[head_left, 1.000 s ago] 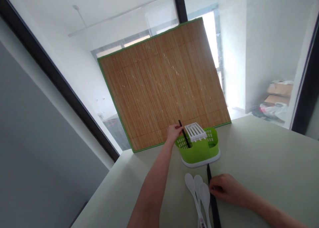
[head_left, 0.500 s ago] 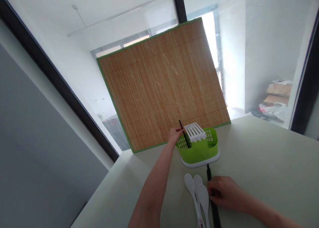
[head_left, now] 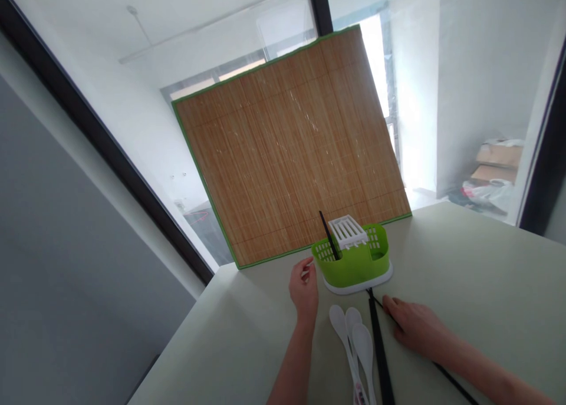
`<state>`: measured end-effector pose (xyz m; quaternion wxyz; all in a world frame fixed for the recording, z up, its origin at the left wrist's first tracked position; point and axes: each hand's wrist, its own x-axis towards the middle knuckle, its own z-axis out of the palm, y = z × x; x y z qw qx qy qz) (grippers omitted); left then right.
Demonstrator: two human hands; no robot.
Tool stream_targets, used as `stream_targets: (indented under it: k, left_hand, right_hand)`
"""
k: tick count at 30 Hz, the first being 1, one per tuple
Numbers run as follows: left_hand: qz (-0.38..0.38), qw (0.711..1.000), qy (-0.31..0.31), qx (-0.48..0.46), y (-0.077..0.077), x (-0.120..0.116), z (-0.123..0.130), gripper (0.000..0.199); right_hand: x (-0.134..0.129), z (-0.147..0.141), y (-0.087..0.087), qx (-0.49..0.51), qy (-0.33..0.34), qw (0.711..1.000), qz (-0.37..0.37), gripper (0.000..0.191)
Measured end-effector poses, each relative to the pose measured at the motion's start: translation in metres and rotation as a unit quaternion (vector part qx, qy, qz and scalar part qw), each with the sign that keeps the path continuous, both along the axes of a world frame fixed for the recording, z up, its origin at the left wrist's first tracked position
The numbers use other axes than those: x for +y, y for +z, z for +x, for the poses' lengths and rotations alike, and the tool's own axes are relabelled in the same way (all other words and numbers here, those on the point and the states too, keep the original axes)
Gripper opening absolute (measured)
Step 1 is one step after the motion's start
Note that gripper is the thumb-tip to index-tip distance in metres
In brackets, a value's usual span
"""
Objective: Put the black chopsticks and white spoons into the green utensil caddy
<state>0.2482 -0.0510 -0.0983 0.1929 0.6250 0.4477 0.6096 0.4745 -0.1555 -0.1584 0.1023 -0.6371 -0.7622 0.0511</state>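
Note:
A green cutlery holder (head_left: 354, 269) with a white base and a white slotted top piece (head_left: 348, 231) stands on the table. One black chopstick (head_left: 328, 234) leans upright in its left compartment. Just left of the holder is my left hand (head_left: 304, 290), its fingers loosely curled and apart, holding nothing that I can see. My right hand (head_left: 415, 325) grips a single black chopstick (head_left: 455, 384), which slants under the palm. Beside it lie more black chopsticks (head_left: 381, 352) in a close bundle. Several white spoons (head_left: 363, 346) rest to their left, bowls toward the holder.
The pale table (head_left: 477, 287) reaches back to a window. Behind the holder, a bamboo mat (head_left: 292, 151) with green edging leans against the glass. Cardboard boxes (head_left: 499, 157) and a plastic bag lie beyond the glass on the right.
My left hand has let go of the chopstick in the holder and drawn back toward me. My right hand has moved right, parting one chopstick from the bundle.

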Motion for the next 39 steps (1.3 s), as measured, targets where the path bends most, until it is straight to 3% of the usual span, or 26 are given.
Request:
stream_targets:
  k: [8,18,25,30,39]
  left_hand:
    - [0.022,1.000,-0.016,-0.009,0.024,-0.013,0.002,0.019]
    - [0.042,0.999,-0.034,-0.002,0.036,-0.022,0.003,0.016]
    - [0.051,0.998,-0.034,0.002,0.045,-0.027,0.001,0.016]
    - [0.057,0.998,-0.036,0.009,0.050,-0.034,0.003,0.016]
    - [0.085,0.994,-0.046,0.041,0.052,-0.040,0.007,0.018]
  right_hand:
    - [-0.003,-0.013,0.001,0.009,-0.050,0.999,-0.001,0.014]
    - [-0.009,-0.025,0.008,0.008,-0.059,0.998,0.027,0.016]
    - [-0.006,-0.016,0.009,-0.055,-0.066,0.996,-0.007,0.037]
    - [-0.005,-0.003,0.010,-0.076,-0.086,0.993,-0.008,0.040]
    - [-0.006,0.016,0.016,-0.066,-0.102,0.993,0.009,0.012]
